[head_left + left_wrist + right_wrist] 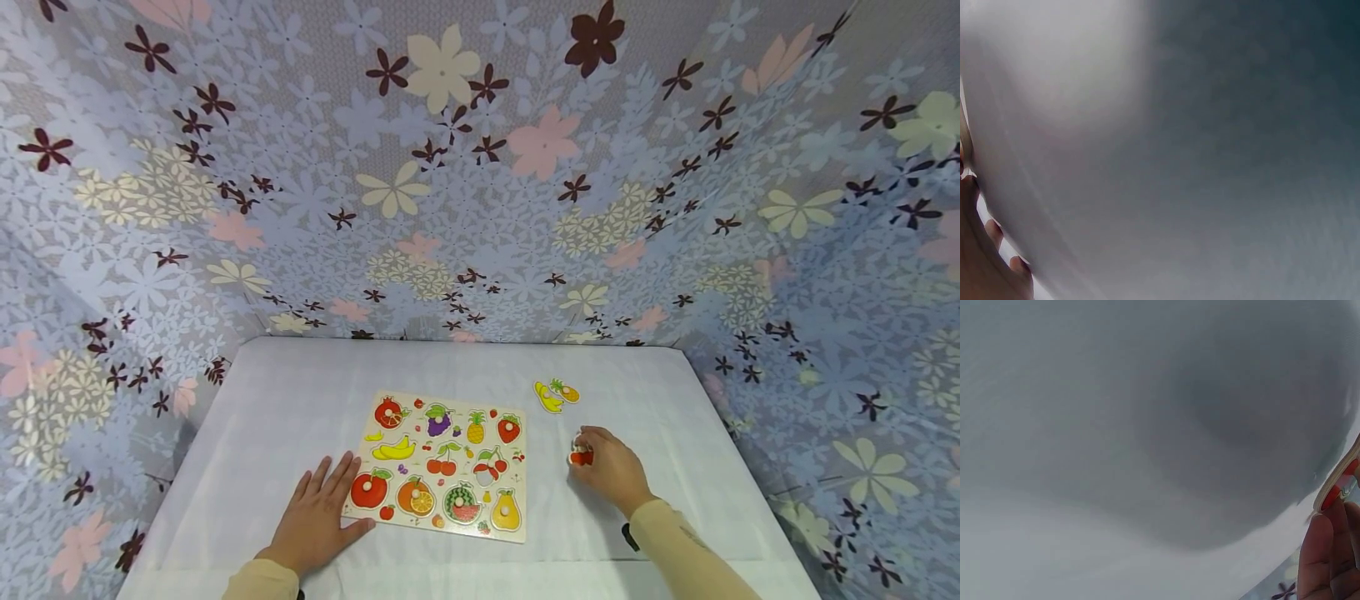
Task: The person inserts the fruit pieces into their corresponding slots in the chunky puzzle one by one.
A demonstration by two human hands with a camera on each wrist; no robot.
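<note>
A wooden fruit puzzle board (401, 517) lies flat on the table, with knobbed pieces such as an apple (369, 490), a watermelon (461, 505) and a pear (506, 511) in it. Fingers spread, my left hand (313, 517) rests at the board's left edge. To the right of the board, my right hand (613, 468) pinches a red cherry puzzle piece (581, 457), partly covered by the fingers. In the right wrist view the piece (1333, 491) shows its wooden edge. A banana piece (548, 398) and a pineapple piece (567, 392) lie beyond that hand.
A white cloth covers the table (300, 375). Flower-patterned fabric (465, 208) rises behind it and along both sides. Pale cloth fills most of both wrist views.
</note>
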